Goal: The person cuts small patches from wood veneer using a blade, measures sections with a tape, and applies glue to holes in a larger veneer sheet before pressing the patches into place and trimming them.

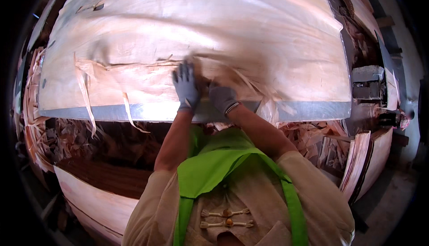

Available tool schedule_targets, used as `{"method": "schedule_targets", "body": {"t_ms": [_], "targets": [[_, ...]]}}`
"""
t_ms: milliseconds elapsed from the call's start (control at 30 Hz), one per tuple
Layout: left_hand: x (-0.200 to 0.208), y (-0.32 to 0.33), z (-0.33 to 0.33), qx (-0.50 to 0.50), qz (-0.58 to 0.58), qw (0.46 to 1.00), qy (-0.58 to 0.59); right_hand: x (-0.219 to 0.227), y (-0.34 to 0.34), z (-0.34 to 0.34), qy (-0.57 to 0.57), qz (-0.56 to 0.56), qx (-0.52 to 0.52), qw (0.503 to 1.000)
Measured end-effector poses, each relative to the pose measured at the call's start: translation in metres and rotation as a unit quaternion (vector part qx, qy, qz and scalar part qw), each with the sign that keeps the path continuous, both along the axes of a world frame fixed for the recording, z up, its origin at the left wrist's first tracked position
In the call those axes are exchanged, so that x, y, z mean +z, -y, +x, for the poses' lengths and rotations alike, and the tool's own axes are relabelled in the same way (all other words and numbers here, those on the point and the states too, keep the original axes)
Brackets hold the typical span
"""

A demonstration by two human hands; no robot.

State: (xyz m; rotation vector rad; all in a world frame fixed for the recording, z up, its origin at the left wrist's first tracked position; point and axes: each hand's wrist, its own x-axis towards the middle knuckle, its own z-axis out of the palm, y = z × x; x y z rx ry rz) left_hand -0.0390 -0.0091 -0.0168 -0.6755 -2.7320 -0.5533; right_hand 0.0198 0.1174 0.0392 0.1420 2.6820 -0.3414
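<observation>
A wide, pale wood veneer sheet (201, 27) lies rippled over a worktable, with a ragged tear running across its near part. My left hand (185, 87), in a grey glove, rests flat on the veneer by the tear, fingers stretched out. Just right of it, my right hand (222, 97), also gloved, is curled closed near the sheet's front border. Its fingers are turned away, so what they hold, if anything, is hidden. Thin torn veneer strips (84, 91) hang over the front edge at left, and a crumpled veneer piece (268, 109) hangs right of my right hand.
A grey metal strip (313, 110) forms the table's front edge. Below it lie heaps of veneer scraps (304, 141). Stacked veneer sheets (100, 201) stand at lower left, and more upright sheets (356, 161) at right. Grey blocks (368, 82) sit beyond the table's right side.
</observation>
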Motion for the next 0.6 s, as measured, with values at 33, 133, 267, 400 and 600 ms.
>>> {"method": "schedule_targets", "body": {"t_ms": [33, 133, 267, 400, 600], "targets": [[-0.011, 0.001, 0.008, -0.079, 0.005, 0.997, -0.016, 0.001, -0.001, 0.004, -0.018, -0.011, 0.011, 1.0], [-0.007, -0.005, 0.008, -0.141, -0.018, 0.99, 0.019, -0.008, -0.013, 0.017, -0.015, -0.015, 0.026, 0.999], [0.002, -0.008, 0.013, -0.131, -0.06, 0.99, 0.001, -0.05, -0.06, 0.079, -0.077, -0.049, 0.031, 0.995], [0.01, -0.014, 0.016, -0.137, -0.03, 0.99, 0.021, -0.031, -0.11, 0.156, -0.029, 0.007, 0.034, 0.999], [-0.001, -0.009, 0.008, -0.118, -0.104, 0.985, 0.075, 0.007, -0.142, 0.137, -0.301, -0.077, -0.014, 0.95]]}}
